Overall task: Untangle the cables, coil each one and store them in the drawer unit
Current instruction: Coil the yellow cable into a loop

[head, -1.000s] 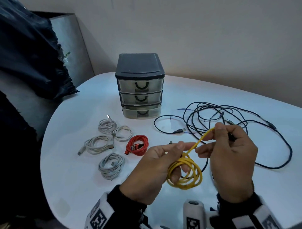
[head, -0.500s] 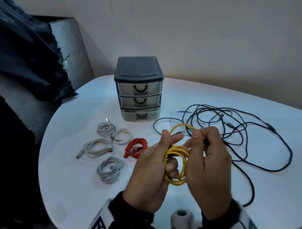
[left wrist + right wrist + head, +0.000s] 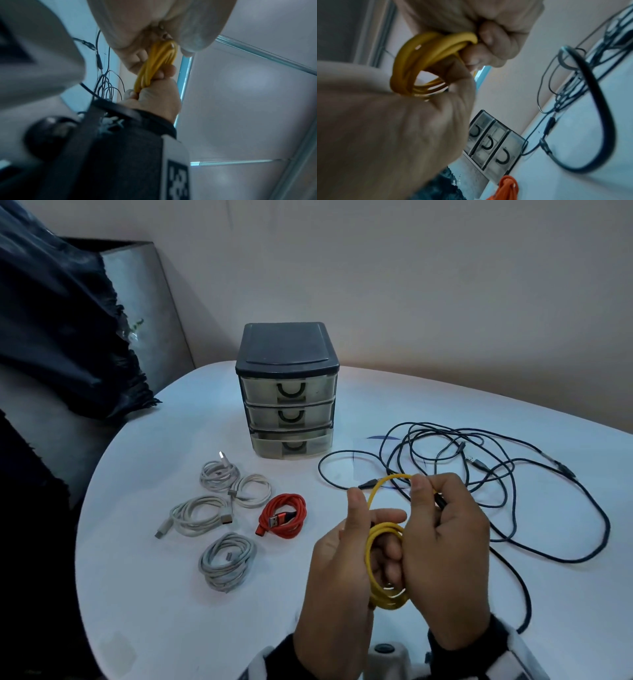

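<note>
A yellow cable [image 3: 375, 546] is wound into a small coil above the table's front edge. My left hand [image 3: 352, 529] grips the coil, thumb up and fingers through the loops. My right hand [image 3: 442, 529] pinches the cable's free end by its dark plug, and a last loop [image 3: 387, 479] arches between the two hands. The wrist views show the coil [image 3: 157, 63] [image 3: 412, 65] pressed between both hands. The black-topped drawer unit [image 3: 287, 392] stands at the back with its three clear drawers shut. Loose black cables [image 3: 479, 467] lie tangled on the right.
On the white round table [image 3: 144, 594], left of my hands, lie a coiled red cable [image 3: 284, 515] and several coiled white cables [image 3: 226, 559]. A dark cloth [image 3: 58, 320] hangs over a grey seat beyond the left edge. A wall stands behind.
My right hand has swung the taut yellow end left to the coil, and both hands now meet around it. A new loop stands on top, and the coil has turned upright.
</note>
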`<action>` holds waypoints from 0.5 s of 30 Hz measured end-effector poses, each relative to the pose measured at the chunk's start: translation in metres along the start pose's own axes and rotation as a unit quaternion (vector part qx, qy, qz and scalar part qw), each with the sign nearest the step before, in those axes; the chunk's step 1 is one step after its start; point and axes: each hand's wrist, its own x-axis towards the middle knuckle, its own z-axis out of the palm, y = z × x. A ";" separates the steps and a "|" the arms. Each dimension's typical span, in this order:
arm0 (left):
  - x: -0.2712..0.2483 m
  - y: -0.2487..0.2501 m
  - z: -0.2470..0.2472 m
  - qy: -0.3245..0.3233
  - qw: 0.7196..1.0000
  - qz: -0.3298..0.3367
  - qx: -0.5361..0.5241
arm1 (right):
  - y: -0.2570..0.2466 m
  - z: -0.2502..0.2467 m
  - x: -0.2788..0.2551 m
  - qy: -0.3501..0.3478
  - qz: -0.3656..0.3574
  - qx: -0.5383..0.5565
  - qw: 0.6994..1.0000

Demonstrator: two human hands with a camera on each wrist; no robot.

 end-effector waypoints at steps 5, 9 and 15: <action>-0.003 -0.013 0.002 -0.035 0.998 0.043 -0.024 | 0.019 -0.007 0.012 0.033 0.107 0.045 0.993; -0.003 -0.001 -0.003 -0.023 0.999 -0.036 0.006 | 0.016 -0.017 0.022 0.091 0.098 0.056 0.989; 0.011 0.025 -0.017 0.057 0.997 -0.008 -0.044 | 0.018 -0.026 0.028 0.005 0.114 0.091 0.989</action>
